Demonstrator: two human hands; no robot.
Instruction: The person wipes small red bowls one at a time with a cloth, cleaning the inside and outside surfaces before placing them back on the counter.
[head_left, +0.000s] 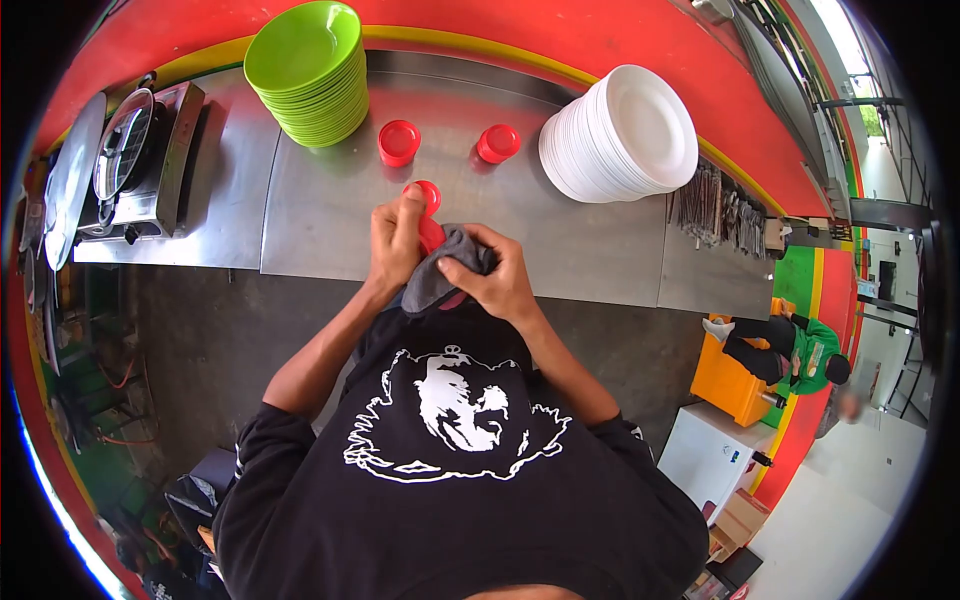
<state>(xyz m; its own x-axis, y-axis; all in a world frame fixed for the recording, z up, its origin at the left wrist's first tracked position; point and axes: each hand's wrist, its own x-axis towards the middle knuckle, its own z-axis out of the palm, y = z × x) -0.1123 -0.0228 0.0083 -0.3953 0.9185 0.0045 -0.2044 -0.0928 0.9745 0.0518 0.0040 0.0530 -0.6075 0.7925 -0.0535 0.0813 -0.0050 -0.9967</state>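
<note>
My left hand (395, 240) is closed, its thumb at the edge of a small red plastic cup (430, 198). More red plastic (431, 235) shows below that rim, running down to the cloth; I cannot tell whether it is the same piece. A dark grey cloth (432, 285) is bunched up in my right hand (497, 275), whose fingers and thumb pinch it against the red plastic. Both hands are at the near edge of the steel table, in front of my chest. Beyond them stand two groups of red cups, one to the left (399, 143) and one to the right (498, 143).
A tall stack of green bowls (310, 80) stands at the back left, white plates (620, 135) at the back right. Cutlery (715, 205) lies farther right. A stove (165, 160) with a lidded pan (125, 145) is far left. A person in green (815, 355) sits off to the right.
</note>
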